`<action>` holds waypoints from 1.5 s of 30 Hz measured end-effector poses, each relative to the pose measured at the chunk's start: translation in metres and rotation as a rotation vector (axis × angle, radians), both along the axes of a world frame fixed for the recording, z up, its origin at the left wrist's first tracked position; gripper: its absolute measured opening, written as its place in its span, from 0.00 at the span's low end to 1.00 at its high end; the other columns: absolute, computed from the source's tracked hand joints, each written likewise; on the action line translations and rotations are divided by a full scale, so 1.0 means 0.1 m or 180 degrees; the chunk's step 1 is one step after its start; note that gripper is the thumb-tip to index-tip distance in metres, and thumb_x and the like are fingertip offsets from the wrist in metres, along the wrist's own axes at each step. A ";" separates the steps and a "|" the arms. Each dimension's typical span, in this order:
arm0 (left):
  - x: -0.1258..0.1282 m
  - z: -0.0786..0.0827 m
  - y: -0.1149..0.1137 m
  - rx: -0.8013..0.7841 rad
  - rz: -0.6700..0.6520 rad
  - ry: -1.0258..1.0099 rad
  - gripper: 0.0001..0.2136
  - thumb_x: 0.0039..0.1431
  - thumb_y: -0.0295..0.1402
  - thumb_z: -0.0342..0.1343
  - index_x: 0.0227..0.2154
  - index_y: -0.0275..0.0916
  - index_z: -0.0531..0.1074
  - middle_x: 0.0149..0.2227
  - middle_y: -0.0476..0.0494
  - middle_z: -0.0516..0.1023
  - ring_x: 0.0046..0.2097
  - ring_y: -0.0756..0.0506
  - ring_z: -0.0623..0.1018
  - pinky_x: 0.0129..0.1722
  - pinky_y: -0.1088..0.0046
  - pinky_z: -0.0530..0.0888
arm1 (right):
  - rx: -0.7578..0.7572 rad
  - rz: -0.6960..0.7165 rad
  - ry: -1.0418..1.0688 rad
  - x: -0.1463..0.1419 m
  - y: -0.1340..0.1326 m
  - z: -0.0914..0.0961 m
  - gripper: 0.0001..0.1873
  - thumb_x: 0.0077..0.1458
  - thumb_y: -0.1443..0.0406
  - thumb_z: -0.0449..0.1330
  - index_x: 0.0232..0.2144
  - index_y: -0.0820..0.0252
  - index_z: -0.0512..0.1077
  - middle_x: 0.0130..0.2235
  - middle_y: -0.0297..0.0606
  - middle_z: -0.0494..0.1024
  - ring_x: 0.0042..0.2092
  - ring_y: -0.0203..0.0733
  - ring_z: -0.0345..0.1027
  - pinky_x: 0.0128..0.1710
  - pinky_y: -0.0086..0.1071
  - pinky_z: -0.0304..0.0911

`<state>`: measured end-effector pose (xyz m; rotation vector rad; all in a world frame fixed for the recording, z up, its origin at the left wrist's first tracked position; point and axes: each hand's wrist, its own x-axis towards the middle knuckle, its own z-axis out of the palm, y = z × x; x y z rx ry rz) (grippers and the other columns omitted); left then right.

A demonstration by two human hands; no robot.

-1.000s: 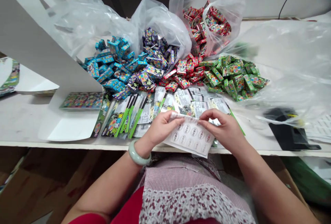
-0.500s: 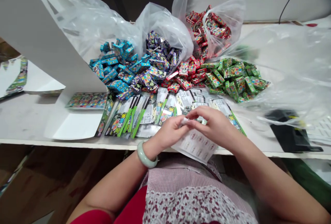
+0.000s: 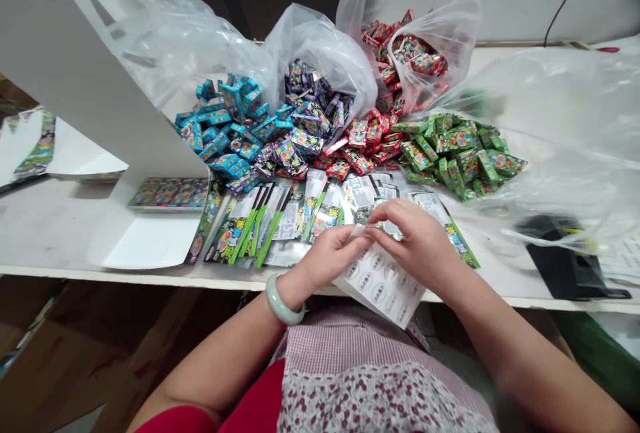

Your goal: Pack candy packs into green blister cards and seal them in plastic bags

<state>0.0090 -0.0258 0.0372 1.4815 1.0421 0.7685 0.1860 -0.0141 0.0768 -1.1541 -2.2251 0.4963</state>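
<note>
A white sheet of round stickers (image 3: 380,284) with dark printing hangs tilted over the table's front edge. My left hand (image 3: 333,256), a pale green bangle on its wrist, grips the sheet's upper edge between thumb and fingers. Close beside it, my right hand (image 3: 407,236) pinches at the same upper edge, thumb against forefinger. Whether a single sticker is between those right fingertips is too small to tell. Flat printed plastic pouches (image 3: 250,226) with green and black strips lie overlapped just beyond my hands, partly hidden by them.
Behind the pouches are piles of small blue boxes (image 3: 235,133), purple boxes (image 3: 313,109), red boxes (image 3: 367,136) and green boxes (image 3: 460,149), some in clear plastic bags. A white carton (image 3: 150,239) stands left; a black object (image 3: 560,263) lies right.
The sticker sheet has tipped so its round labels show more plainly, and it hangs slightly lower. Both hands stay close together, with the right fingertips shifted slightly.
</note>
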 end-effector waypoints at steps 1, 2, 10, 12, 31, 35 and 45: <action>-0.02 0.00 0.00 -0.0062 0.0032 -0.0019 0.13 0.58 0.40 0.53 0.25 0.36 0.69 0.24 0.52 0.66 0.27 0.52 0.64 0.26 0.77 0.62 | -0.0010 -0.0036 0.0047 0.04 -0.01 0.01 0.07 0.60 0.65 0.57 0.40 0.58 0.71 0.40 0.41 0.77 0.43 0.45 0.70 0.44 0.40 0.64; -0.04 0.01 0.00 -0.0130 0.0108 -0.0036 0.12 0.57 0.40 0.54 0.26 0.36 0.71 0.25 0.51 0.68 0.28 0.52 0.65 0.26 0.77 0.63 | -0.0074 -0.0112 0.0134 0.10 -0.02 0.02 0.11 0.60 0.64 0.57 0.45 0.58 0.70 0.43 0.42 0.77 0.45 0.45 0.70 0.46 0.40 0.64; -0.16 -0.08 0.02 -0.0595 0.0690 -0.0545 0.11 0.52 0.41 0.59 0.30 0.37 0.72 0.27 0.49 0.74 0.28 0.52 0.70 0.26 0.77 0.67 | -0.2289 -0.0603 0.1611 0.64 -0.26 -0.36 0.26 0.49 0.54 0.66 0.49 0.54 0.67 0.46 0.42 0.77 0.45 0.45 0.72 0.44 0.39 0.69; -0.14 -0.12 0.03 -0.0660 0.0712 -0.0630 0.11 0.53 0.41 0.59 0.30 0.37 0.72 0.27 0.49 0.74 0.28 0.52 0.71 0.26 0.77 0.68 | -0.2618 -0.0687 0.2074 0.60 -0.30 -0.44 0.23 0.45 0.53 0.68 0.42 0.56 0.70 0.39 0.39 0.78 0.39 0.42 0.73 0.39 0.37 0.70; -0.27 -0.02 0.36 -0.0833 0.1792 -0.0810 0.19 0.34 0.36 0.70 0.31 0.36 0.74 0.27 0.49 0.78 0.27 0.49 0.75 0.29 0.74 0.73 | -0.1114 -0.1095 0.1473 0.80 -0.19 -0.68 0.23 0.54 0.57 0.61 0.50 0.58 0.66 0.46 0.45 0.75 0.46 0.46 0.71 0.45 0.43 0.66; -0.52 0.00 0.46 -0.0853 0.2195 -0.0958 0.23 0.29 0.34 0.71 0.33 0.35 0.74 0.28 0.48 0.80 0.27 0.48 0.77 0.28 0.73 0.75 | -0.0834 -0.0682 -0.0049 0.82 -0.29 -0.79 0.27 0.51 0.58 0.65 0.52 0.59 0.68 0.56 0.50 0.71 0.58 0.55 0.62 0.57 0.52 0.57; 0.22 -0.08 0.72 -0.0466 0.0841 -0.0457 0.15 0.42 0.37 0.65 0.32 0.36 0.72 0.28 0.50 0.75 0.29 0.50 0.73 0.29 0.76 0.70 | -0.0100 -0.1949 0.0517 1.49 -0.53 -0.52 0.27 0.54 0.61 0.62 0.56 0.56 0.65 0.53 0.45 0.73 0.52 0.49 0.68 0.52 0.46 0.64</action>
